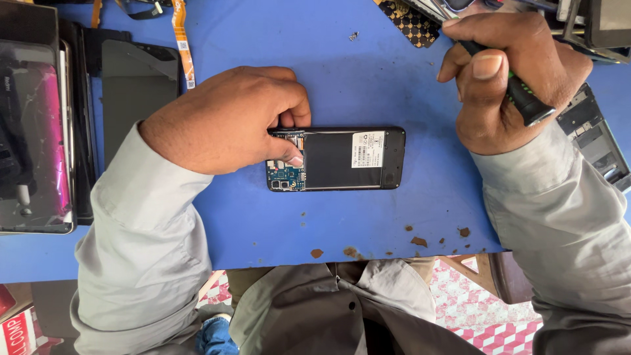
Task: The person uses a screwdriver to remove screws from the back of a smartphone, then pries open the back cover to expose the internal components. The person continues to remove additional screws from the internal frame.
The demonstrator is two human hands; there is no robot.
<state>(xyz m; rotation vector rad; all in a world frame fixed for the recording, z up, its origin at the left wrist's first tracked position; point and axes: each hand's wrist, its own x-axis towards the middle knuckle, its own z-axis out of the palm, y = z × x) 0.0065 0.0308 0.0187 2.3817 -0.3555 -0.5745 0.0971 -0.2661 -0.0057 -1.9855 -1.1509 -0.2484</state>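
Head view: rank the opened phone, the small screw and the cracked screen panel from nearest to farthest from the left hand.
1. Opened phone: under the left hand, fingertips touching its circuit-board end.
2. Small screw: up and to the right on the blue table.
3. Cracked screen panel: far left edge, about as far as the screw; too close to call.

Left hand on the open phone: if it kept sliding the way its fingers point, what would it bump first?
Probably the black battery inside the open phone. The left hand points along the phone toward it.
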